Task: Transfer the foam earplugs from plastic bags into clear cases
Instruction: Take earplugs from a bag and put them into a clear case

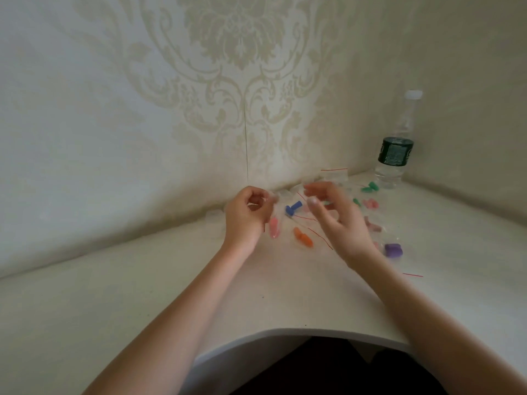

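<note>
1. Fingers of the left hand are curled in, pinching something small and clear near the fingertips; what it is cannot be made out.
2. Right hand is raised just beside the left, its fingers loosely spread and slightly bent; blur hides whether they hold anything.
3. Both hands hover over the tabletop near its back edge, by the wall corner.
4. Blue earplugs lie between the two hands, in a clear bag with a red strip.
5. Pink earplugs lie just beside the left hand; orange earplugs lie a little nearer the front edge.
6. Green earplugs, more pink ones and purple earplugs lie on the right side, past the right hand.
7. Small clear cases sit left of the left hand, along the back edge.
8. Water bottle stands upright in the back right corner.
</note>
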`<state>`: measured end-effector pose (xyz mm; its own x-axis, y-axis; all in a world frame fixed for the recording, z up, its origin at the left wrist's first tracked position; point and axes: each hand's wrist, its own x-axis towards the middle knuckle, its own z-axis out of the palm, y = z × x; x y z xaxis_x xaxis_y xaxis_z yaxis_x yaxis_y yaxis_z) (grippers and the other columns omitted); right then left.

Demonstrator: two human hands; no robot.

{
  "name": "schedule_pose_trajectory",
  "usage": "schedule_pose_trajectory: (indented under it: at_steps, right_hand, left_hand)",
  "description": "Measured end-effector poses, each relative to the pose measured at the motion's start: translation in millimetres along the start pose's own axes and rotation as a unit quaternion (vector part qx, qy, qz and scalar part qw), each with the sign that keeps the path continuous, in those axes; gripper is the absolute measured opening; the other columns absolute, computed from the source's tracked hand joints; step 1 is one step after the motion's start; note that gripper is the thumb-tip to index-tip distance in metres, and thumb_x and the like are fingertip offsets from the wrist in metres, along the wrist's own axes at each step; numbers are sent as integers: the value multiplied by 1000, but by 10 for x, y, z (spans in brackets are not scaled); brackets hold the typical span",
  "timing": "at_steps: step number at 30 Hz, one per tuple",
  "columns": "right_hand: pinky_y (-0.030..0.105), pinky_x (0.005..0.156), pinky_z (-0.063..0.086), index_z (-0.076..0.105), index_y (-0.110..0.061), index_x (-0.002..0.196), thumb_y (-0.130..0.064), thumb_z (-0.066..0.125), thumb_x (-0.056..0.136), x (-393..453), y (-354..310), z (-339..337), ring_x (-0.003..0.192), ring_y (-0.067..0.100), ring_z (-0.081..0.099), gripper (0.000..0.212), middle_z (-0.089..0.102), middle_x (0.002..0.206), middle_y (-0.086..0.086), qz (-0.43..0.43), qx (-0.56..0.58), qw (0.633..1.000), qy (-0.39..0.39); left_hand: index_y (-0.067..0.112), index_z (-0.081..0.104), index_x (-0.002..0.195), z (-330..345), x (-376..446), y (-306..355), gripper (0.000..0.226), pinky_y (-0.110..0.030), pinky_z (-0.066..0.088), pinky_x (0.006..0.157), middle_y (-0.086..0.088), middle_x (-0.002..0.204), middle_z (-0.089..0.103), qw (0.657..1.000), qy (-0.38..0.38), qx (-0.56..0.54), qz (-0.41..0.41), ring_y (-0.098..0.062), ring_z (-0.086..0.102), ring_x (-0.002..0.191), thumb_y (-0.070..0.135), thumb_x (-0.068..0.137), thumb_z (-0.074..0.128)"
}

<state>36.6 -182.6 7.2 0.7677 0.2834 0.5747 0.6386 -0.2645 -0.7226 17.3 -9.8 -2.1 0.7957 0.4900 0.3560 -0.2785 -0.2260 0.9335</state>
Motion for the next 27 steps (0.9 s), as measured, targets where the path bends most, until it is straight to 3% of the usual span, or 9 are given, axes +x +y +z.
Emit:
schedule_pose_trajectory:
  at_steps: [2,4,8,13,16,18,22,24,27]
  right_hand:
    - [12,78,46,52,-32,118,-52,59,83,-39,-81,95,95,-1,58,41,61,110,-13,8,40,997,-63]
    - [21,76,52,48,-34,121,-48,69,80,-49,-92,160,93,3,60,48,59,112,-14,35,46,994,-96]
    - [28,66,56,54,-36,112,-9,61,85,-14,-53,135,79,13,64,39,62,106,-8,59,55,995,-53]
    - [25,69,53,66,-16,77,11,51,78,7,-27,96,70,12,62,30,65,78,-11,69,30,996,-36]
    - [31,74,53,67,-13,69,12,51,76,-5,-2,106,74,15,65,31,67,80,-6,81,5,996,-42]
    - [28,75,53,67,-10,68,11,49,78,11,-16,99,74,8,65,30,69,83,-2,115,40,992,-32]
    - [19,74,51,66,-24,104,-19,60,89,113,-82,63,84,4,64,17,68,95,-10,118,70,989,-63]
    - [14,67,51,66,-25,108,-26,64,89,201,-108,66,73,-1,63,19,69,93,-5,104,30,988,-110]
    - [14,57,47,73,-15,98,-19,68,87,296,-118,124,53,-2,53,13,68,76,5,129,46,984,-114]
  left_hand:
    - [18,62,71,40,-23,32,18,-31,48,56,1,64,57,1000,-4,16,19,-9,53,57,6,77,73]
    - [16,63,72,53,-66,65,16,-25,44,53,0,62,57,999,-35,4,33,-12,52,56,9,76,77]
    - [15,69,74,18,-80,105,9,-21,49,52,3,60,62,998,-54,-13,36,-11,58,53,11,78,76]
    - [12,70,82,-18,-19,135,3,-17,53,57,3,67,68,982,-36,-151,-104,-4,61,56,14,84,70]
    - [11,71,86,-61,-1,139,6,-16,50,54,3,70,69,969,-31,-199,-145,-3,60,57,17,84,71]
    - [11,71,86,-92,-5,145,5,-15,46,49,5,68,69,978,-30,-166,-119,-1,57,54,16,83,71]
    - [15,73,81,-100,-64,165,6,-16,43,50,9,61,67,991,-102,-68,-52,-2,55,54,12,77,76]
    - [15,72,83,-94,-64,159,13,-17,43,50,6,59,65,992,-116,-40,-39,-5,56,54,12,74,80]
    - [12,63,88,-125,-13,143,27,-18,46,51,2,60,64,995,-94,-11,-37,-6,59,53,12,70,83]
